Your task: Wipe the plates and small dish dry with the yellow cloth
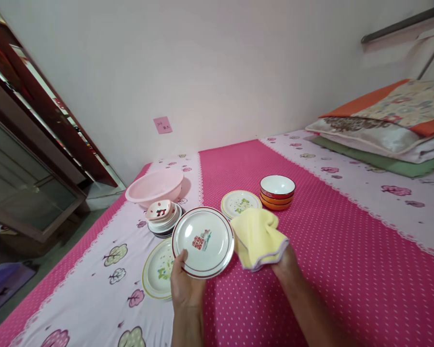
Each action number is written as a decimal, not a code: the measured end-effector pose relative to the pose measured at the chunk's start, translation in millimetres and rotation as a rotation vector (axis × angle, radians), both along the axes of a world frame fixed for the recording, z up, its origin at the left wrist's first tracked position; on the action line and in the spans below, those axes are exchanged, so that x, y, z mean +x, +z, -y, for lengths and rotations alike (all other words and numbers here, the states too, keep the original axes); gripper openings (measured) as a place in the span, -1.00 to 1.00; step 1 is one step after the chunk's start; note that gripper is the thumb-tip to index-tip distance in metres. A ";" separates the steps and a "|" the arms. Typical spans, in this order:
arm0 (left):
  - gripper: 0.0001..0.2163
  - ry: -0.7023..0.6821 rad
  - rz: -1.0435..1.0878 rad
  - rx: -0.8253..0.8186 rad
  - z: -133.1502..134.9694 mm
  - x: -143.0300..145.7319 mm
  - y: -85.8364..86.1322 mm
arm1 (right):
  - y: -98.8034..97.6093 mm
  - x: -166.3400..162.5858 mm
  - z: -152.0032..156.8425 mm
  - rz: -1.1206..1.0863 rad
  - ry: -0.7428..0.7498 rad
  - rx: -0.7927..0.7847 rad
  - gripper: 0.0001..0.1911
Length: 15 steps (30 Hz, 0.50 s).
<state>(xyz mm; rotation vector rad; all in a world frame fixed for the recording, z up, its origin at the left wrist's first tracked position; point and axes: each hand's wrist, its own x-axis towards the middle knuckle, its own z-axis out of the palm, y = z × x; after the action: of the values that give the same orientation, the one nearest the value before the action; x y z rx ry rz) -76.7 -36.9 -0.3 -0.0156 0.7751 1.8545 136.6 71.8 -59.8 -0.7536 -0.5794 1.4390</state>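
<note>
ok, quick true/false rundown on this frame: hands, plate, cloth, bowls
1. The left hand holds a red-rimmed plate by its lower edge. True.
2. The right hand is empty. False: its fingers grip a yellow cloth.
3. The pink basin lies upside down. False: it stands upright, opening upward.
4. The top bowl of the bowl stack is white inside. True.
5. The yellow cloth covers the middle of the red-rimmed plate. False: it sits at the plate's right rim, and the red motif in the middle shows.
</note>
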 end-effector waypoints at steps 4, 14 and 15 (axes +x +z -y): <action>-0.56 -0.042 -0.050 0.074 -4.0 6.3 -10.1 | 42.2 13.0 29.5 0.148 -0.218 0.066 -0.52; -0.38 -0.313 0.007 0.276 -8.3 29.5 -35.2 | 44.7 -43.1 67.2 1.203 0.032 0.881 -0.34; -0.39 -0.318 0.016 0.295 -7.7 30.3 -36.6 | 39.5 -45.0 66.5 1.278 0.052 0.880 -0.28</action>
<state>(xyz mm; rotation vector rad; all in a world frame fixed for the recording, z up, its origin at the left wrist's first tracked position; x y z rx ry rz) -46.4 -29.1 -36.9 0.2658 0.4561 1.6437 91.6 5.3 -20.3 -0.8408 -2.0337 0.4349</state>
